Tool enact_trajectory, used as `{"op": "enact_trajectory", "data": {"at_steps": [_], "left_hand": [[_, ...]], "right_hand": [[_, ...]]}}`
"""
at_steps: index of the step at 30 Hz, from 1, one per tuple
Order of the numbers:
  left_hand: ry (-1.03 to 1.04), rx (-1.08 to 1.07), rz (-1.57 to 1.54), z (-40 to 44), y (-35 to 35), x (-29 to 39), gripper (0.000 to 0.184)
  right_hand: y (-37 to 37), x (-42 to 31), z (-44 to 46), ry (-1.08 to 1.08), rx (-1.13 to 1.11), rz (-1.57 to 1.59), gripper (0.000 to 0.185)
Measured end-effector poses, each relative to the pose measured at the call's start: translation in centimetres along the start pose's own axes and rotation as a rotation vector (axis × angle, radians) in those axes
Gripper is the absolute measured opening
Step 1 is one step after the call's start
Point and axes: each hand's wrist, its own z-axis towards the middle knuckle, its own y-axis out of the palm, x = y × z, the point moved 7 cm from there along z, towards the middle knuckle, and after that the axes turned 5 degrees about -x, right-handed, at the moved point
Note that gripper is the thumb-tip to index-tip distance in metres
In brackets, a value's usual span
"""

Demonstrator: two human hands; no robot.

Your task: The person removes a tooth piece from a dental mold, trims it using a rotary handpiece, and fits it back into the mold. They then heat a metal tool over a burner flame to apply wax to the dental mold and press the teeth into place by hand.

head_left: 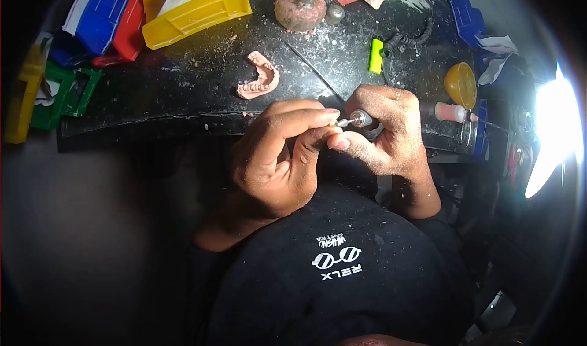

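My right hand is wrapped round a metal rotary handpiece, its thin bit pointing left. Fine pale dust coats the fingers of that hand. My left hand is closed in a pinch, thumb against fingertips, right at the tip of the bit. Whatever sits between those fingertips is too small and covered to make out. Both hands meet just above the near edge of the black bench. Beyond my left hand lies a pink horseshoe-shaped dental cast on the bench.
Across the dusty black bench lie a thin metal rod, a lime-green lighter and a round pink-stained burner. A yellow bin stands back left. An orange cup and pink jar are right, near a bright lamp.
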Motion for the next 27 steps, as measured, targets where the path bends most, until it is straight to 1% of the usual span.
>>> {"op": "enact_trajectory", "data": {"at_steps": [20,22,27], "left_hand": [[-0.028,-0.008,0.024,0.2,-0.3,-0.7,0.018],[-0.026,-0.011,0.028,0.2,-0.4,-0.7,0.018],[-0.022,-0.003,0.014,0.1,-0.5,-1.1,0.017]], "right_hand": [[0.1,0.7,0.5,0.004,-0.006,-0.027,0.051],[0.3,0.8,0.5,0.022,-0.046,-0.061,0.050],[0.6,0.9,0.5,0.034,-0.054,-0.041,0.051]]}}
